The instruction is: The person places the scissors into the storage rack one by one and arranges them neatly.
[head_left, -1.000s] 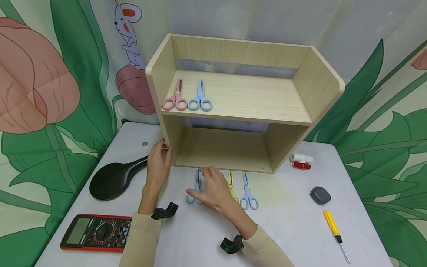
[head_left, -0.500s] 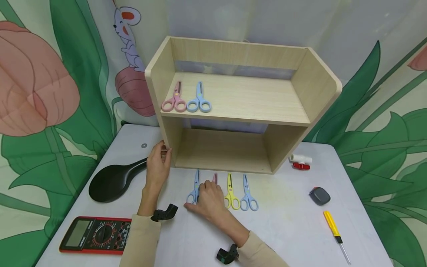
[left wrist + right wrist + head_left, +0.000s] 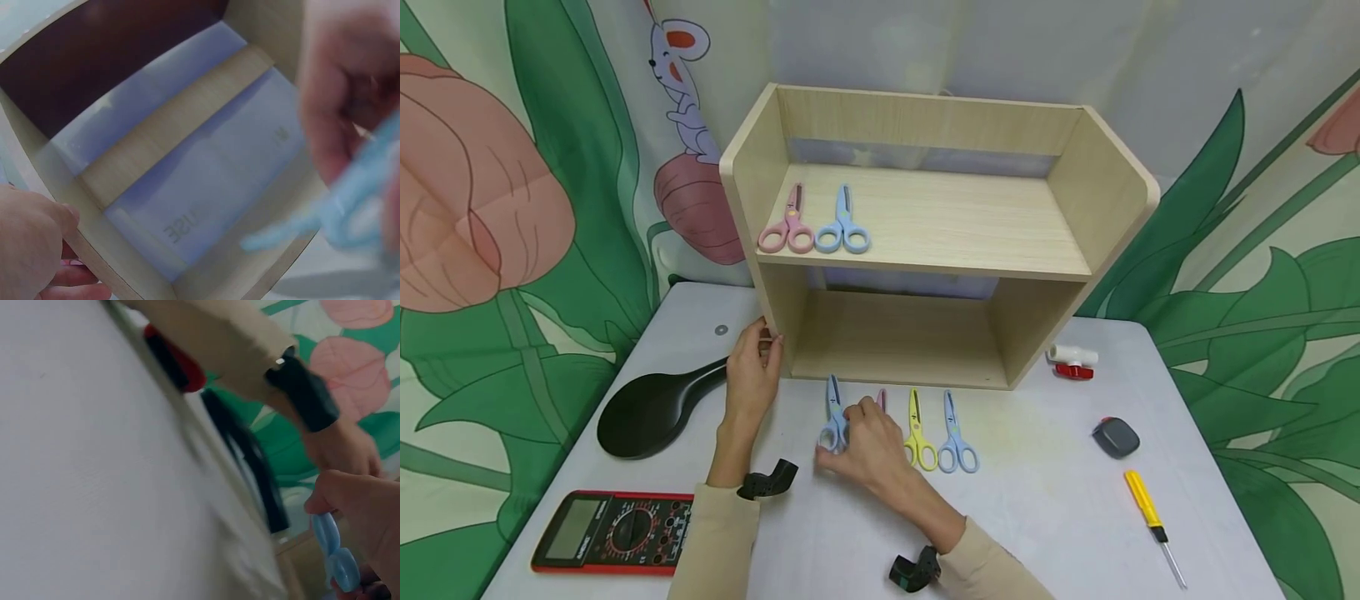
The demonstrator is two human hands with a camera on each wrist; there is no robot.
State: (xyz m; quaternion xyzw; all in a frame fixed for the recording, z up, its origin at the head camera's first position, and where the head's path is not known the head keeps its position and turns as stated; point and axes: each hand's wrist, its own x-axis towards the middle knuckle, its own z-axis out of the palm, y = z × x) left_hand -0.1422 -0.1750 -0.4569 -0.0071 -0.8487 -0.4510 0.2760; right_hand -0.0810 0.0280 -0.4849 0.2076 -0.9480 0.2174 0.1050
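My right hand (image 3: 874, 446) pinches a pair of light blue scissors (image 3: 832, 404) by its handles, just in front of the shelf. The left wrist view shows these blue scissors (image 3: 300, 226) raised off the table, blades pointing toward the shelf. My left hand (image 3: 752, 371) grips the lower front edge of the wooden shelf's left side panel (image 3: 115, 275). Behind my right hand are pink scissors (image 3: 882, 400), mostly hidden. Yellow scissors (image 3: 917, 433) and another blue pair (image 3: 956, 437) lie to their right. On the upper board of the shelf (image 3: 955, 221) rest pink scissors (image 3: 790, 223) and blue scissors (image 3: 843, 223).
Left on the white table (image 3: 1022, 500) lie a black ladle-like spoon (image 3: 647, 415) and a red-black multimeter (image 3: 617, 533), partly under my left sleeve. On the right are a white valve with red handle (image 3: 1073, 360), a tape measure (image 3: 1116, 437) and a yellow-handled screwdriver (image 3: 1150, 512).
My right hand came down over the blue scissors, took hold of them and lifted them slightly, shifting them a little left. The left hand stays on the shelf edge.
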